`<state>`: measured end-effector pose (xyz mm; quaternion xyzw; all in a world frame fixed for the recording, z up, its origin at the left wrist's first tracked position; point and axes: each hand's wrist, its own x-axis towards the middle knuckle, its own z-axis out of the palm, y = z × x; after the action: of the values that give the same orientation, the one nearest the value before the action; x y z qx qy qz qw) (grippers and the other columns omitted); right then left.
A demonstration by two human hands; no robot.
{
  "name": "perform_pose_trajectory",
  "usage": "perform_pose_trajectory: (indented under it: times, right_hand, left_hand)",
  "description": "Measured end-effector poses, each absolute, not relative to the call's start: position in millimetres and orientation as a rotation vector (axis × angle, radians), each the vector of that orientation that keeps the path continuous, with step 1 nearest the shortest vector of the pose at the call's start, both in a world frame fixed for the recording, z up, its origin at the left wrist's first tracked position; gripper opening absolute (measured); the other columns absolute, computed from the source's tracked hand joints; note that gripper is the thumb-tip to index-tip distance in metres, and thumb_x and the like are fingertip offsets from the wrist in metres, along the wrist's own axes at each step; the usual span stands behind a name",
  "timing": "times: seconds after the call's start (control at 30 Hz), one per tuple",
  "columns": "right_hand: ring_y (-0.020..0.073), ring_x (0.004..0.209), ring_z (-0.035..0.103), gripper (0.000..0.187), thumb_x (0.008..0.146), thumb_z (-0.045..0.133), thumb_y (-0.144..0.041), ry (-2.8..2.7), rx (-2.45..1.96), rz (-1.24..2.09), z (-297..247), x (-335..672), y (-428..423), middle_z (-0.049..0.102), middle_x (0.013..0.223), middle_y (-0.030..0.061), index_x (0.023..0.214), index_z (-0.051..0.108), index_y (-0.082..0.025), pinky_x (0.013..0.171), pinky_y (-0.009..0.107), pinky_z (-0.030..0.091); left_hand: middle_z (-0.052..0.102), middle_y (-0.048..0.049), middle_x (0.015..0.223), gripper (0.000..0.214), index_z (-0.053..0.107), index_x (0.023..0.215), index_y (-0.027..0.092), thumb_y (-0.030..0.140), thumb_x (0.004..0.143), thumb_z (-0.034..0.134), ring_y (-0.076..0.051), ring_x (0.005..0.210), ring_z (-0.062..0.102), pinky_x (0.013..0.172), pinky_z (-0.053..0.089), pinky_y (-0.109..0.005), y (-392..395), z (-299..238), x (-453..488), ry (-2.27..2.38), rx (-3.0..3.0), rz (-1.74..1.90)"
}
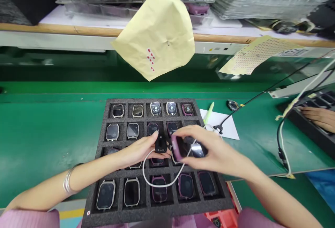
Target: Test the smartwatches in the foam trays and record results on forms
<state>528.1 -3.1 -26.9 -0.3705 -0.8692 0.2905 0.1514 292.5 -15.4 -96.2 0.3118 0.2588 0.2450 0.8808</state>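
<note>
My left hand [146, 148] is closed on a small black charging dock [161, 144] with a white cable [163, 185] looping from it. In my right hand [201, 147] is a purple-framed smartwatch body [180, 148], pinched by its edges and tilted, just right of the dock and apart from it. Both hands are above a dark foam tray [120, 172] whose square pockets hold several strapless watch bodies. Some have silver frames, like the watch [105, 195] at the near left; others are purple. A few in the far row have lit screens. My hands partly hide the middle pockets.
A white paper [230, 130] with a green pen [208, 112] lies right of the tray, beside a black cable plug [218, 129]. A yellow sheet [162, 32] hangs from the shelf edge. At far right, another person's hand [320, 118] rests on another dark tray [293, 116].
</note>
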Motion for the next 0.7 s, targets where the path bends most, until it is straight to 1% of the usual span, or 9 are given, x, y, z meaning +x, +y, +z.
perform_pose_trajectory:
  times: [0.07,0.13,0.2,0.3,0.37,0.43,0.57,0.7]
  right_hand:
    - [0.0259,0.101,0.062,0.039,0.083,0.068,-0.028,-2.559,-0.989,0.680,-35.0,502.8,-13.7,0.065,0.112,0.0098,0.118,0.055,-0.018,0.086,0.043,0.053]
    - [0.0284,0.098,0.063,0.033,0.085,0.065,-0.025,-2.582,-0.977,0.520,-46.5,486.2,-17.6,0.066,0.108,0.0128,0.115,0.056,-0.015,0.083,0.046,0.053]
    - [0.0297,0.098,0.063,0.034,0.085,0.065,-0.026,-2.591,-0.988,0.439,-55.8,479.8,-17.4,0.066,0.108,0.0150,0.115,0.056,-0.013,0.081,0.047,0.054]
    - [0.0304,0.101,0.062,0.035,0.086,0.065,-0.024,-2.611,-0.994,0.401,-60.3,481.8,-15.7,0.065,0.112,0.0176,0.117,0.055,-0.011,0.082,0.048,0.055]
    - [0.0301,0.101,0.062,0.034,0.086,0.064,-0.022,-2.620,-1.005,0.411,-59.5,484.3,-14.8,0.064,0.111,0.0178,0.116,0.055,-0.011,0.083,0.048,0.055]
    - [0.0294,0.101,0.062,0.034,0.087,0.064,-0.023,-2.614,-1.001,0.461,-59.5,485.6,-13.5,0.064,0.111,0.0169,0.117,0.055,-0.012,0.083,0.048,0.055]
    - [0.0267,0.101,0.061,0.036,0.088,0.065,-0.031,-2.552,-0.917,0.617,-68.6,486.2,-9.7,0.064,0.110,0.0138,0.118,0.055,-0.015,0.085,0.046,0.055]
    - [0.0253,0.099,0.061,0.040,0.084,0.069,-0.037,-2.424,-0.879,0.688,-80.8,486.5,-10.6,0.063,0.106,0.0114,0.116,0.055,-0.016,0.083,0.043,0.055]
  left_hand:
    - [0.069,-0.0131,0.105,0.058,0.067,0.104,0.012,0.064,0.087,0.046,-0.024,0.109,0.059,0.101,0.042,-0.042,-16.9,-96.3,291.9,0.549,0.648,0.525]
    - [0.068,-0.0132,0.106,0.059,0.066,0.104,0.012,0.065,0.086,0.046,-0.026,0.113,0.057,0.101,0.042,-0.043,-18.0,-96.1,291.3,0.574,0.654,0.524]
    - [0.067,-0.0129,0.107,0.057,0.065,0.104,0.012,0.064,0.086,0.049,-0.026,0.112,0.057,0.099,0.043,-0.043,-18.8,-96.1,290.8,0.587,0.663,0.532]
    - [0.066,-0.0101,0.107,0.045,0.063,0.105,0.014,0.052,0.081,0.065,-0.023,0.106,0.060,0.096,0.045,-0.040,-19.7,-96.7,290.7,0.637,0.745,0.571]
    - [0.067,-0.0081,0.102,0.041,0.063,0.103,0.015,0.042,0.074,0.075,-0.022,0.098,0.063,0.094,0.045,-0.039,-20.2,-97.3,291.2,0.712,0.844,0.579]
    - [0.069,-0.0071,0.096,0.040,0.063,0.099,0.014,0.038,0.071,0.078,-0.021,0.091,0.064,0.089,0.047,-0.037,-20.7,-98.1,291.9,0.783,0.920,0.579]
    - [0.070,-0.0062,0.087,0.037,0.063,0.096,0.013,0.040,0.073,0.076,-0.020,0.083,0.065,0.079,0.049,-0.033,-21.5,-99.5,292.4,0.817,0.933,0.577]
    - [0.069,-0.0059,0.082,0.037,0.064,0.093,0.012,0.040,0.073,0.076,-0.017,0.076,0.064,0.073,0.049,-0.030,-20.6,-99.2,290.1,0.774,0.910,0.551]
